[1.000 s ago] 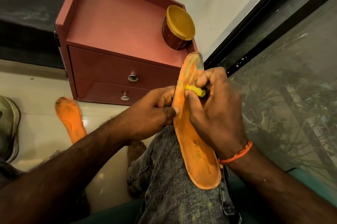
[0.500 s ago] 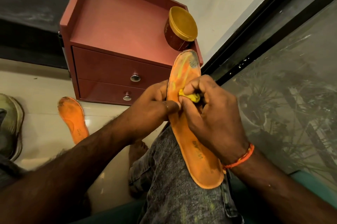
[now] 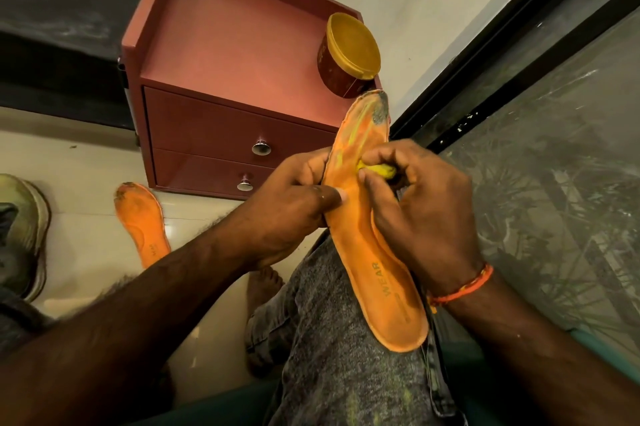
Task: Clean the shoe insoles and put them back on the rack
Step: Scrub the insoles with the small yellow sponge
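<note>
A worn shoe [image 3: 20, 235] is seen far left of the cabinet [image 3: 221, 79], and a second insole [image 3: 142, 224] lies on the floor by its lower drawer. The insole [image 3: 367, 252] is held over the knee, its toe raised before the cabinet's right corner, just under the jar [image 3: 349, 56]. Its left edge is gripped by the left hand [image 3: 294, 197] — thumb on top. A yellow cloth [image 3: 375, 169] is pinched by the right hand [image 3: 422, 207] with fingers curled, pressed near the insole's right edge — bare orange surface is left below.

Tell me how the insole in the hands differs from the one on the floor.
The held insole stands tilted on the knee, gripped by the left hand while the right hand rubs it with a yellow cloth; the floor insole lies flat, untouched. Both are orange, with dark grime at the toe.
</note>
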